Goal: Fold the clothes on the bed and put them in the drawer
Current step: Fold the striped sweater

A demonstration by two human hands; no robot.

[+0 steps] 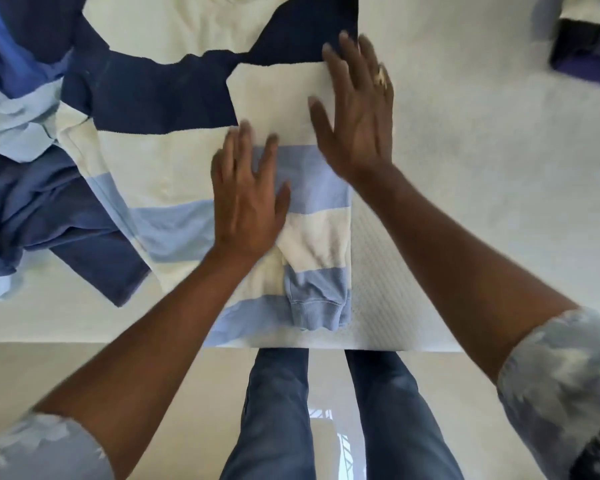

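Head view looks straight down on a striped sweater (pixel 153 161), banded in cream, navy and light blue, spread flat on the white bed (pixel 482 168) close to its near edge. One sleeve (pixel 312 237) is folded in over the body and runs down the sweater's right side, and its ribbed light-blue cuff (pixel 317 303) lies at the hem.

Both hands are open and press on the cloth, and neither grips anything. The left hand (pixel 246 202) lies palm down with its fingers straight and slightly spread, over the place where the folded sleeve meets the body. The right hand (pixel 357 126) lies flat higher up, near the shoulder end of the fold, with its fingers reaching toward a navy band; it wears a ring (pixel 381 76) on 1 finger.

Left of the sweater is a loose heap of blue clothes (pixel 39 202) in several shades, touching and partly overlapping its edge. A dark bundle (pixel 586 53), blurred, sits on the bed at the far right, well apart from the sweater. Below the bed's edge the person's 2 legs in blue jeans (pixel 278 410) stand on a pale floor (pixel 84 368).
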